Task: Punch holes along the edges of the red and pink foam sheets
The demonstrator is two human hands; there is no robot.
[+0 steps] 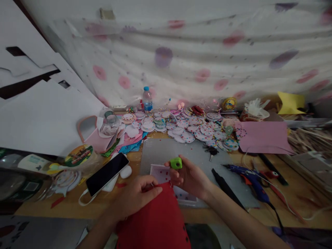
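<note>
My left hand [141,195] is closed on the top edge of a red sheet [160,221], thumb on top. The sheet hangs over the table's front edge, and dark, hole-like spots run down its right border. In my right hand [192,176] is a small green craft punch [176,163], gripped between thumb and fingers just above the sheet's top edge and apart from it. Beneath both hands a shallow white tray [157,169] holds small red dots; the sheet and my right hand hide part of it.
A grey mat [153,150] lies under the tray. Decorated discs [181,128] are heaped behind it. At left lies a phone [107,174]; at right are a black tool [227,188], a blue glue gun [249,178] and keys [211,152]. A water bottle [147,100] stands at the back.
</note>
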